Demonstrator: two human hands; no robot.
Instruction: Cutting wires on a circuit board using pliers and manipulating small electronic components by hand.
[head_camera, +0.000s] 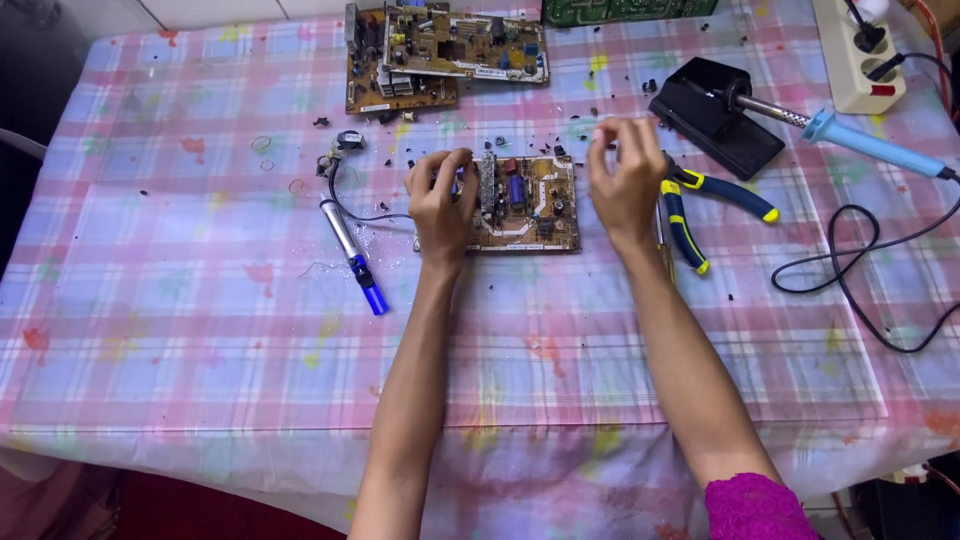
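Note:
A brown circuit board (530, 205) with several parts on it lies in the middle of the table. My left hand (440, 200) rests on the board's left end, fingers curled over that edge next to a grey metal heat sink (489, 183). My right hand (625, 175) hovers just right of the board, fingertips pinched together above its top right corner; whether something small sits between them is too small to tell. Blue and yellow pliers (690, 205) lie right beside my right hand.
A silver and blue pen-shaped tool (352, 255) lies left of the board. A soldering iron (850, 135) sits in a black stand (712, 115) at the right, its cable looping nearby. Two more circuit boards (440, 50) lie at the back. A white power strip (860, 50) stands far right.

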